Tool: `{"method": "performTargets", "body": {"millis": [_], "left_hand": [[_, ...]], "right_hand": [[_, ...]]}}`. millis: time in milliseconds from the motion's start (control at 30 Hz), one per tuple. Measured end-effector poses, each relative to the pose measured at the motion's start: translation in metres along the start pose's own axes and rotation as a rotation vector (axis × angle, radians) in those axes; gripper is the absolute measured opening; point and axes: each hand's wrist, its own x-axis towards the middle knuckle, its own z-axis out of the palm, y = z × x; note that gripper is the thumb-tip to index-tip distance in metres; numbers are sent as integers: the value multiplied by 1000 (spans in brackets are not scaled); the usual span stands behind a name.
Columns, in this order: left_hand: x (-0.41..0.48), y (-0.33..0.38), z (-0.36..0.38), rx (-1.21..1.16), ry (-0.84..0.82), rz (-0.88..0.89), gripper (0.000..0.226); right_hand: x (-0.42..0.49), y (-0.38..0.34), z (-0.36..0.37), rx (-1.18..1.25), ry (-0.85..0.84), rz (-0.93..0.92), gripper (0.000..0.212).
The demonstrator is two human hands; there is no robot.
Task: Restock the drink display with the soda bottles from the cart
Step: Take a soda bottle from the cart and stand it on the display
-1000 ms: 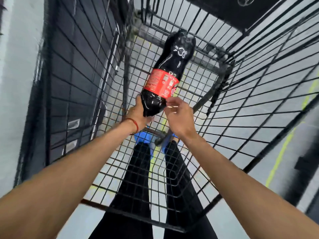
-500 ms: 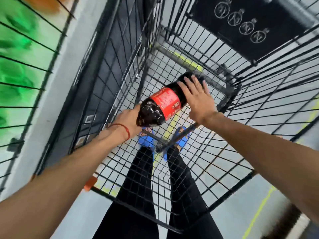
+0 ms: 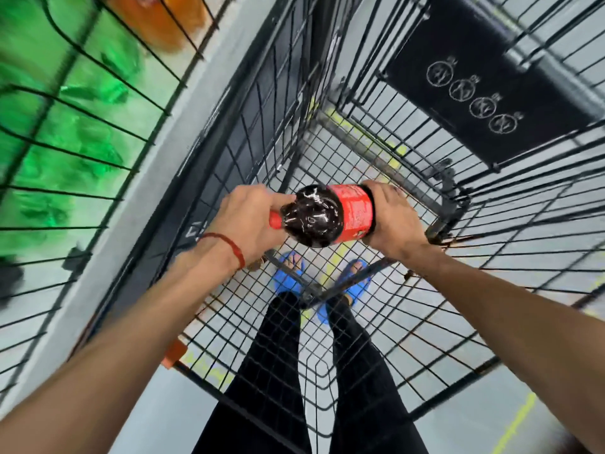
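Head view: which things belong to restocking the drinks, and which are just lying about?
Job: soda bottle, held in the left hand and right hand; cart; green bottles on the display.
Just there: black placard; blue sandals; red wrist thread; yellow floor line.

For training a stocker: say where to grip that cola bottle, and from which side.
Both ends: the cola bottle lies sideways, cap leftward, so left hand wraps the narrow neck from the left, right hand the wide base opposite.
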Motion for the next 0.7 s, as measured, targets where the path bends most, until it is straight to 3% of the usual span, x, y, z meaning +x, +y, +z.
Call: {"method": "performTargets", "body": {"millis": [100,200,400,567,700], "left_hand": [[1,11,-17,-170,33,-7,48],[7,13,-13,-585,58,-59,58],[25,8,34,-1202,2,-351,82],[40,12,59,-1245,19,-524,88],[50,3,76,-1186,-30,-537,91]], "right_hand": [[-18,-6,-7,87,-40,118,102],[-35,-9,3,170,-135,224,109],[-50,-3,32,258,-138,358,111],[-47,4,43,249,-158,382,116],[-43,15,50,298,-246,384,143]]}}
